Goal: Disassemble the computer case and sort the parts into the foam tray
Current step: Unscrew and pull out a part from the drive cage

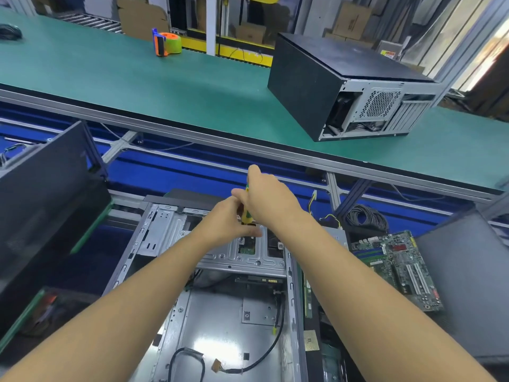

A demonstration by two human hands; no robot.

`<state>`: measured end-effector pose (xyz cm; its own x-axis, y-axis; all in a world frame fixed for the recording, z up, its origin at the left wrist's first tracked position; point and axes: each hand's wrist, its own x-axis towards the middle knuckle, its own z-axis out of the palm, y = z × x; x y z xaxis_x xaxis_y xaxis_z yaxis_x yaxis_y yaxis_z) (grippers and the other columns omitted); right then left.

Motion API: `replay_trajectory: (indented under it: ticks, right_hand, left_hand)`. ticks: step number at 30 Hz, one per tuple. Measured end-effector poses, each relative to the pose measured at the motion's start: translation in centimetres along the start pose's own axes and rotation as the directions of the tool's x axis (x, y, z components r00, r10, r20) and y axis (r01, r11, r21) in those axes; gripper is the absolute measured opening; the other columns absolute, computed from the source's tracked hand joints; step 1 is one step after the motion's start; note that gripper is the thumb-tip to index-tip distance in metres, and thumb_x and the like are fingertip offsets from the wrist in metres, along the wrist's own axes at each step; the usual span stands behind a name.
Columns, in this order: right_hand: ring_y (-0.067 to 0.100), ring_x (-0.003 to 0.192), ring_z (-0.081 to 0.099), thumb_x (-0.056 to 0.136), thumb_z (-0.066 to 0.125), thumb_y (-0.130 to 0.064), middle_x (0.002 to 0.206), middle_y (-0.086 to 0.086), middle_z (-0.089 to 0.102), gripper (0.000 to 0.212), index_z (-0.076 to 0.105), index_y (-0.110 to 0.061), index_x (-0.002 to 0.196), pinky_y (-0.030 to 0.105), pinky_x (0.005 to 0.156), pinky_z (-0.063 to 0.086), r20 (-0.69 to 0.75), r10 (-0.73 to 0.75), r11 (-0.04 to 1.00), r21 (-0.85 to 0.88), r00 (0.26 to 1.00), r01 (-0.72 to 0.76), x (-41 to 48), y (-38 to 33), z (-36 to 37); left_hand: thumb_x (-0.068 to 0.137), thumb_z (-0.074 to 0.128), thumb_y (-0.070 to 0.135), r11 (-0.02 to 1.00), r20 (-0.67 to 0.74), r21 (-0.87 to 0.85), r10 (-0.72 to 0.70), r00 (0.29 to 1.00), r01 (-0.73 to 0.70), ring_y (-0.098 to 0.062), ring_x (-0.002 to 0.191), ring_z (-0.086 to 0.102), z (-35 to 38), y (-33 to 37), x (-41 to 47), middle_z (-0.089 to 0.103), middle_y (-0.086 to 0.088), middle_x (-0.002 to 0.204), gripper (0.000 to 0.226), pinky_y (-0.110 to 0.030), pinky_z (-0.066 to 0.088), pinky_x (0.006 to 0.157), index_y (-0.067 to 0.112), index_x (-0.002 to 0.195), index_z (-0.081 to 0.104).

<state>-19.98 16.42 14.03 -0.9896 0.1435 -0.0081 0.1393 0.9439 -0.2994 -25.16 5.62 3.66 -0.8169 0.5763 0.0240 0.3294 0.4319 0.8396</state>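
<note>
Open computer case lying flat before the person, right hand wrapped round a yellow-green screwdriver (upright over the drive cage), left hand pinching its lower end, motherboard just right of the case.

A factory assembly line: green conveyor belt, aluminium framing, stacked cartons.

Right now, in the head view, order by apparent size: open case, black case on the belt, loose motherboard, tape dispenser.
Largest: open case, though nearest the camera
black case
loose motherboard
Smallest: tape dispenser, also farthest
</note>
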Motion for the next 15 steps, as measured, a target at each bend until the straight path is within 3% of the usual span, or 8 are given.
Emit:
replay_trajectory:
  ticks: [2, 5, 8, 10, 11, 14, 15]
  right_hand:
    - [0.029, 0.093, 0.048, 0.098, 0.055, -0.022, 0.099, 0.001, 0.050, 0.020, 0.042, -0.016, 0.112, 0.035, 0.060, 0.032, 0.051, -0.040, 0.992, 0.119, 0.998, 0.034, 0.2, 0.4, -0.3]
    - [0.025, 0.093, 0.044, 0.090, 0.055, -0.008, 0.100, -0.004, 0.044, 0.027, 0.043, -0.023, 0.109, 0.034, 0.059, 0.035, 0.194, -0.047, 0.969, 0.247, 0.980, -0.002, 0.2, 0.7, -1.1]
    - [0.027, 0.095, 0.046, 0.092, 0.059, -0.032, 0.106, -0.002, 0.042, 0.019, 0.045, -0.024, 0.103, 0.038, 0.068, 0.040, 0.153, -0.040, 0.984, 0.179, 0.987, 0.012, -0.2, 0.5, -0.7]
    - [0.028, 0.090, 0.050, 0.097, 0.052, -0.052, 0.104, 0.000, 0.047, 0.031, 0.047, -0.021, 0.101, 0.038, 0.069, 0.039, 0.042, -0.037, 0.999, 0.020, 0.998, 0.036, -0.4, 0.4, -0.3]
    - [0.028, 0.088, 0.052, 0.099, 0.050, -0.052, 0.104, 0.002, 0.049, 0.032, 0.047, -0.020, 0.102, 0.037, 0.067, 0.038, 0.006, -0.048, 0.999, -0.008, 0.999, 0.048, -0.4, 0.4, -0.1]
    - [0.027, 0.085, 0.047, 0.100, 0.052, -0.018, 0.111, 0.002, 0.046, 0.013, 0.045, -0.018, 0.112, 0.033, 0.058, 0.032, -0.011, -0.102, 0.987, 0.127, 0.995, 0.103, -0.3, 0.7, 0.1]
    - [0.025, 0.085, 0.046, 0.096, 0.051, -0.008, 0.112, 0.001, 0.043, 0.021, 0.043, -0.020, 0.112, 0.032, 0.056, 0.031, 0.009, -0.103, 0.981, 0.166, 0.995, 0.100, -0.3, 0.8, 0.1]
  left_hand:
    - [0.072, 0.086, 0.035, 0.997, 0.055, 0.070, 0.023, 0.998, -0.027, -0.006, 0.083, 0.057, -0.5, -1.2, -0.4, 0.059, 0.008, 0.096, 0.041, -0.021, 0.044, 0.071, 0.032, 0.098, 0.055]
    - [0.081, 0.081, 0.028, 0.956, 0.119, 0.288, 0.018, 0.993, -0.052, -0.004, 0.082, 0.054, -0.8, -3.5, -1.6, 0.056, 0.009, 0.098, 0.033, -0.020, 0.043, 0.077, 0.029, 0.110, 0.065]
    - [0.082, 0.080, 0.030, 0.935, 0.119, 0.352, 0.010, 0.993, -0.052, -0.011, 0.084, 0.056, -0.1, -3.9, -1.9, 0.060, 0.003, 0.097, 0.029, -0.027, 0.046, 0.081, 0.021, 0.109, 0.073]
    - [0.084, 0.078, 0.032, 0.924, 0.101, 0.378, 0.016, 0.995, -0.054, -0.008, 0.082, 0.053, 0.3, -3.6, -1.7, 0.057, 0.007, 0.093, 0.025, -0.021, 0.039, 0.074, 0.020, 0.105, 0.075]
    - [0.084, 0.078, 0.033, 0.919, 0.093, 0.390, 0.021, 0.995, -0.055, -0.007, 0.081, 0.051, 0.5, -3.5, -1.6, 0.055, 0.010, 0.090, 0.023, -0.020, 0.037, 0.073, 0.020, 0.103, 0.076]
    - [0.086, 0.076, 0.034, 0.910, 0.052, 0.413, 0.027, 0.998, -0.046, -0.011, 0.083, 0.055, 0.8, -3.2, -1.4, 0.058, 0.007, 0.090, 0.018, -0.029, 0.046, 0.079, 0.020, 0.096, 0.078]
    - [0.086, 0.076, 0.034, 0.905, 0.040, 0.423, 0.024, 0.999, -0.039, -0.013, 0.085, 0.056, 0.9, -3.0, -1.4, 0.060, 0.005, 0.091, 0.017, -0.032, 0.048, 0.081, 0.020, 0.094, 0.079]
